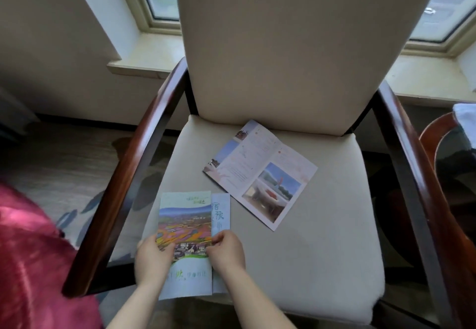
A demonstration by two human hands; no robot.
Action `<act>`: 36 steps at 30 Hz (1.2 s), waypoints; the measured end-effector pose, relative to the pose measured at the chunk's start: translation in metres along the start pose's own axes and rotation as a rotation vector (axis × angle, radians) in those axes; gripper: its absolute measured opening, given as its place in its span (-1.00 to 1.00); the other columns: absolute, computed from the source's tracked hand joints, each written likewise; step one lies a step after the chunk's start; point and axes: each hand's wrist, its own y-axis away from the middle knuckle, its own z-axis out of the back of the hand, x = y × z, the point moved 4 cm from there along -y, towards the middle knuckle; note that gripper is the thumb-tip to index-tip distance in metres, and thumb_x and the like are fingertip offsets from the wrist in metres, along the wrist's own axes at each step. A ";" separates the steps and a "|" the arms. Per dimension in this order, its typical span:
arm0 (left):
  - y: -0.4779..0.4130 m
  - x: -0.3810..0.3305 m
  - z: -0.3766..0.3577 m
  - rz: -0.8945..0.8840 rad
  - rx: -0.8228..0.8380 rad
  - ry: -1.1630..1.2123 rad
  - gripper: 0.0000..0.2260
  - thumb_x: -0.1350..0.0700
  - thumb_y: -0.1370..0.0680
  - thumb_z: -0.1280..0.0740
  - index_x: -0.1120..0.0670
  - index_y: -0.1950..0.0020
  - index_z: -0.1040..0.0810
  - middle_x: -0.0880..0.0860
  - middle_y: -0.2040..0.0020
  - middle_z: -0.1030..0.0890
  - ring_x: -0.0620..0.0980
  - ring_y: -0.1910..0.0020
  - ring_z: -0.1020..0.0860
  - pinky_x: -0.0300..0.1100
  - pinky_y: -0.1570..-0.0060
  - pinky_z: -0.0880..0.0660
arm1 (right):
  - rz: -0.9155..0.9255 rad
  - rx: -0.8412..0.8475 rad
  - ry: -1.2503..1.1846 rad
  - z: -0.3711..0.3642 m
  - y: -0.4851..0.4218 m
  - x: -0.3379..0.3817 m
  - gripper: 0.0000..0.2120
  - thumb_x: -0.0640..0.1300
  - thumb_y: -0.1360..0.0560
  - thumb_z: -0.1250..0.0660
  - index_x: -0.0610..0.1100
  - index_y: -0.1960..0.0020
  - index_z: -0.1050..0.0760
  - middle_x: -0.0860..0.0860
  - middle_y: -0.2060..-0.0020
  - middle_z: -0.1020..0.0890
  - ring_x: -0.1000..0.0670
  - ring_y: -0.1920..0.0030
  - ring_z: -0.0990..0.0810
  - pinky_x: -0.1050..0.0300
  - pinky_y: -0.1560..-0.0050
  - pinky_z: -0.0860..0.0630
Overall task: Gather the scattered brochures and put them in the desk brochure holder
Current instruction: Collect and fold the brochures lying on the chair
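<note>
While an open brochure (260, 174) lies mid-frame on the chair seat (322, 251), both hands, left hand (152, 259) and right hand (226, 251), pinch the stacked brochures (185, 215) at lower centre.

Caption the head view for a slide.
Both hands, left and right, hold two stacked brochures over the chair seat; an open brochure lies there.

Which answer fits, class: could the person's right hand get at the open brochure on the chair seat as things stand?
Probably yes. The open brochure lies flat and uncovered on the seat, nothing between. But the right hand is pinching the held brochures and would need to let go.
</note>
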 end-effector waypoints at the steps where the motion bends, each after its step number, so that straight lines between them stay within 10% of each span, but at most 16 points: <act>1: 0.002 -0.005 -0.002 -0.019 -0.016 -0.038 -0.79 0.15 -0.49 -0.41 0.19 -0.09 -0.58 0.19 -0.03 -0.56 0.18 0.00 -0.55 -0.04 0.07 -0.49 | -0.008 -0.015 0.011 -0.001 0.000 0.000 -0.83 -0.20 -0.44 -0.29 0.04 0.20 -0.36 0.03 0.06 -0.61 -0.02 0.02 -0.60 0.08 -0.01 -0.55; 11: -0.001 -0.038 -0.004 0.061 0.032 -0.246 -0.65 0.09 -0.42 -0.38 0.14 -0.17 -0.45 0.18 -0.15 -0.47 0.21 -0.15 -0.46 0.05 -0.06 -0.46 | 0.032 -0.057 0.239 0.041 -0.011 0.017 -0.75 -0.18 -0.47 -0.19 -0.03 -0.13 -0.44 0.03 -0.13 -0.58 -0.04 -0.08 -0.57 0.13 0.03 -0.45; 18: -0.066 -0.156 -0.028 -0.378 0.015 -0.137 -0.54 0.13 -0.52 -0.29 0.06 -0.42 -0.36 0.12 -0.33 -0.45 0.15 -0.29 -0.43 0.04 -0.20 -0.43 | 0.298 -0.465 0.529 0.140 -0.050 0.062 -0.52 -0.17 -0.49 -0.25 -0.06 -0.40 -0.29 -0.05 -0.33 -0.38 -0.10 -0.34 -0.35 0.05 -0.19 -0.40; 29: -0.098 -0.190 -0.051 -0.241 0.048 -0.008 -0.61 0.00 -0.41 -0.47 0.02 -0.21 -0.57 0.08 -0.09 -0.63 0.10 -0.04 -0.58 -0.09 0.06 -0.52 | 0.225 -0.215 0.718 0.149 -0.090 0.045 -0.48 -0.12 -0.53 -0.23 -0.07 -0.46 -0.20 -0.11 -0.47 -0.17 -0.14 -0.48 -0.14 -0.08 -0.35 -0.35; 33: -0.073 -0.193 -0.041 -0.448 -0.076 -0.007 -0.88 0.04 -0.46 -0.41 -0.05 0.01 -0.63 0.03 -0.09 -0.60 0.02 0.03 -0.55 -0.17 0.17 -0.41 | 0.213 -0.191 0.687 0.153 -0.089 0.047 -0.46 -0.15 -0.50 -0.20 -0.05 -0.47 -0.20 -0.08 -0.48 -0.16 -0.13 -0.47 -0.15 -0.06 -0.36 -0.33; 36: -0.066 -0.195 -0.050 -0.422 0.012 -0.007 -0.59 -0.04 -0.43 -0.46 0.03 -0.23 -0.52 0.04 -0.19 -0.55 0.02 -0.04 -0.54 -0.12 0.07 -0.49 | 0.203 -0.172 0.671 0.154 -0.089 0.049 -0.43 -0.15 -0.50 -0.21 -0.03 -0.49 -0.19 -0.07 -0.49 -0.15 -0.12 -0.48 -0.14 -0.05 -0.37 -0.32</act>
